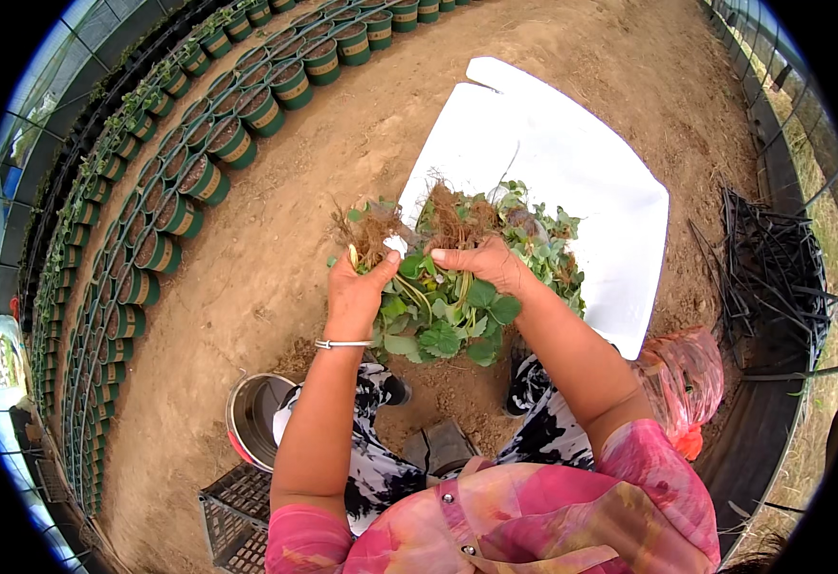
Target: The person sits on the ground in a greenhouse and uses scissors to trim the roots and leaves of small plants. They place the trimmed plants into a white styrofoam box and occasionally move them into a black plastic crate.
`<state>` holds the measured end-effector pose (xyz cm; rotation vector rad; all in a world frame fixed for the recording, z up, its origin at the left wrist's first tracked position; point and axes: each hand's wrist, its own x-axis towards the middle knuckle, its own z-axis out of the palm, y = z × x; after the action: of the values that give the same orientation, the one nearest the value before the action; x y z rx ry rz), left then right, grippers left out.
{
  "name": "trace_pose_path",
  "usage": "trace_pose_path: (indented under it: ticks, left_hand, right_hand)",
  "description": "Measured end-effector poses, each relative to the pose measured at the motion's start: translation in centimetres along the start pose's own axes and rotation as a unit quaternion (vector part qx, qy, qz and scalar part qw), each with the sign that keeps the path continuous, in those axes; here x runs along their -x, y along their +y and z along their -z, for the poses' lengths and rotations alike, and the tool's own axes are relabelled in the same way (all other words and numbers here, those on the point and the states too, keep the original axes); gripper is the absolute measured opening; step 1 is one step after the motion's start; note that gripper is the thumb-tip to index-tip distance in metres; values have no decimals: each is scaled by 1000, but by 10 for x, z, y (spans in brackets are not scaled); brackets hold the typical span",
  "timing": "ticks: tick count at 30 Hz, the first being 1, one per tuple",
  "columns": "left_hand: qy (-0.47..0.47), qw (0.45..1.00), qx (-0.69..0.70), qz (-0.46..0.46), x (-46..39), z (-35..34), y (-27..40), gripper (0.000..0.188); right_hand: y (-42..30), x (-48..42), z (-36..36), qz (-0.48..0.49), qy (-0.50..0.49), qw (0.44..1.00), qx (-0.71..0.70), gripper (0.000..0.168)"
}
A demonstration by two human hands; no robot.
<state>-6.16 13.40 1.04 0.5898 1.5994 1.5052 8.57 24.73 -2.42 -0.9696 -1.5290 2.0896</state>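
Observation:
My left hand (358, 287) grips bare-root strawberry seedlings by the crowns; their brown roots (365, 226) stick up past the fingers. By its thumb tip is a small white piece (395, 245), too unclear to name. Close on the right, my right hand (485, 264) holds a bunch of strawberry seedlings (442, 337), the roots (458, 215) away from me and the green leaves hanging toward my body. More strawberry seedlings (559, 244) lie behind that hand on a white sheet (598, 179). Between the hands the stems overlap, so I cannot tell which hand holds each one.
Rows of green pots (207, 179) filled with soil curve along the left, with thin hoses across them. A metal pot (254, 416) and a black plastic crate (236, 502) stand beside my left leg. At right are a red plastic bag (684, 380) and a heap of black strips (770, 273).

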Motion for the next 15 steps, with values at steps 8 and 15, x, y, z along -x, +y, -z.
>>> trace_pose_path:
  ticks: [8, 15]
  left_hand:
    - [117, 912, -318, -231, -12, 22, 1, 22]
    - [65, 966, -227, -108, -5, 13, -2, 22]
  right_hand:
    - [-5, 2, 11, 56, 48, 982, 175, 35]
    - [-10, 8, -5, 103, 23, 983, 153, 33]
